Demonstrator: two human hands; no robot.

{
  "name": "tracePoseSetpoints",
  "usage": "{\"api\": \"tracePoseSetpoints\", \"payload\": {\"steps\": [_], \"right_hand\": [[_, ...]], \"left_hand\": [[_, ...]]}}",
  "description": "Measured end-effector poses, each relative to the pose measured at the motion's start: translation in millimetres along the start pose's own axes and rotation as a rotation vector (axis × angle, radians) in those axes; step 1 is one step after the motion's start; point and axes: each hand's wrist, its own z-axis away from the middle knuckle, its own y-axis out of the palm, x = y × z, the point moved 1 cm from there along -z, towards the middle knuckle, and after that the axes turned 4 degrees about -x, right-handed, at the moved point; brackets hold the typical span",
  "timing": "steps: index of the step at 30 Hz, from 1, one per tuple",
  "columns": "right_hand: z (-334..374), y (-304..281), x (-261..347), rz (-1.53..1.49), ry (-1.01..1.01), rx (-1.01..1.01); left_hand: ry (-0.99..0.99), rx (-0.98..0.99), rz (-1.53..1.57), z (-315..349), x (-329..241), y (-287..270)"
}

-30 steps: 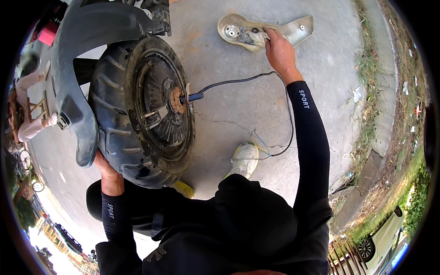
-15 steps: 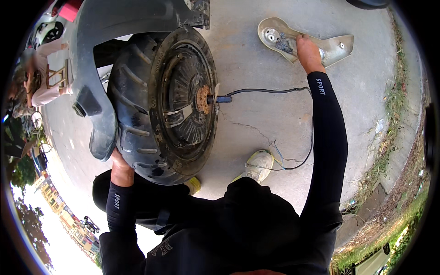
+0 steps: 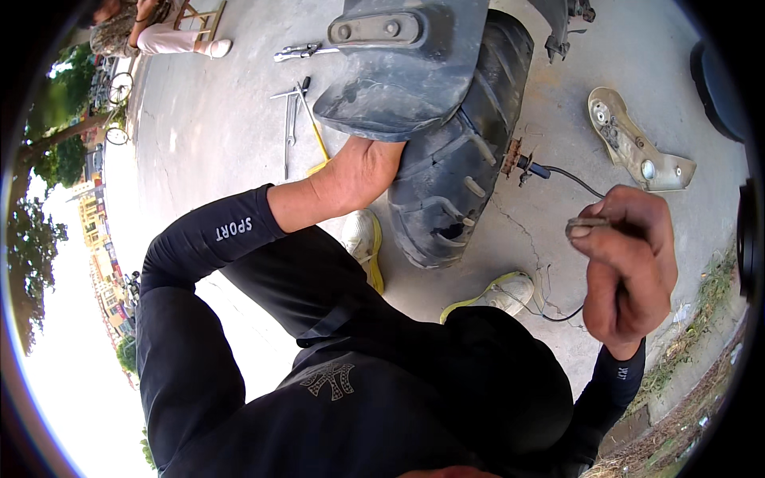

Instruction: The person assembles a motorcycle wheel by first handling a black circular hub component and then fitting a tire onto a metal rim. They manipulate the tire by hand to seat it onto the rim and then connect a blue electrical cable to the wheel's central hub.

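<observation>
My right hand (image 3: 633, 259) is raised over the ground at the right, pinching a small dark metal piece (image 3: 586, 225) between thumb and finger. Its exact kind is too small to make out. My left hand (image 3: 370, 171) reaches under a black plastic fender (image 3: 398, 76), beside the wheel's treaded tire (image 3: 454, 175); its fingers are hidden. A rusty axle end (image 3: 512, 158) juts from the wheel's right side. From it a black cable (image 3: 578, 179) with a blue sleeve runs to the right. A cream-coloured cover (image 3: 637, 151) lies on the ground beyond my right hand, with small dark parts inside.
Left of the fender lie a socket tool (image 3: 307, 52), a wrench (image 3: 291, 127) and a yellow-handled tool (image 3: 319, 143). My shoes (image 3: 510, 293) stand near the tire. A person (image 3: 159, 32) sits at the far left. A weedy verge (image 3: 705, 311) borders the pavement at right.
My right hand has come back from the cream cover with a small dark piece pinched in it. The view has shifted left, and my left hand stays under the fender.
</observation>
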Motion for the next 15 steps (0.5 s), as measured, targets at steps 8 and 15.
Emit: {"api": "tracePoseSetpoints", "payload": {"steps": [8,15], "right_hand": [[-42.1,99.1,31.5,0.092,-0.105,0.120],[-18.6,126.0,46.9,0.476,-0.259,0.196]], "left_hand": [[-0.296,0.485,0.680,-26.6,7.4,-37.5],[-0.284,0.431,0.800,-21.5,44.7,-19.1]]}}
